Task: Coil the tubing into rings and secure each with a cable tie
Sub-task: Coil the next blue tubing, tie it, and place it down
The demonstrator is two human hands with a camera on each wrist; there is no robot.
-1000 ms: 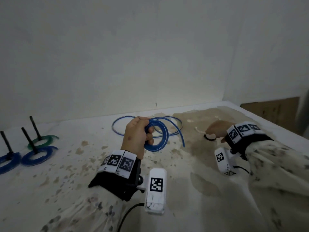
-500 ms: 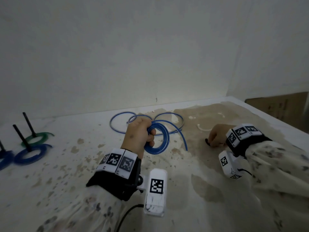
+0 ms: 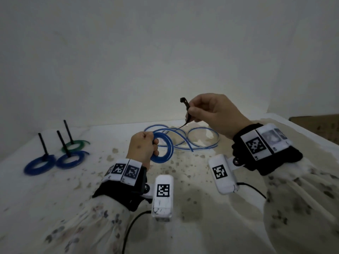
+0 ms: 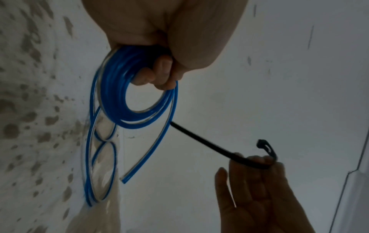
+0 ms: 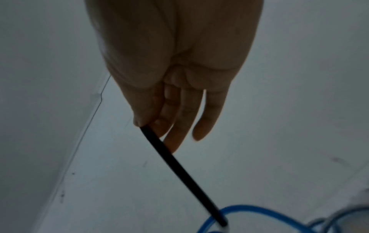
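My left hand (image 3: 145,150) grips a ring of coiled blue tubing (image 3: 166,149) just above the table; the left wrist view shows the fingers (image 4: 159,74) curled through the coil (image 4: 119,100). Loose tubing (image 3: 200,139) trails in loops on the table behind it. My right hand (image 3: 211,111) is raised above and right of the coil and pinches a black cable tie (image 3: 186,110) between thumb and fingers. The tie's head points up and its tail slants down towards the coil (image 5: 223,212). From the left wrist the tie (image 4: 219,149) reaches the coil's lower edge.
At the left of the stained white table (image 3: 55,198) lie two blue rings (image 3: 39,165) and a green ring (image 3: 73,145), each with a black tie standing up from it. A white wall stands close behind. The table's right edge (image 3: 315,132) is near my right wrist.
My right hand has lifted from the table with the black cable tie and moved left towards the coil. My left hand still holds the coil, now slightly raised.
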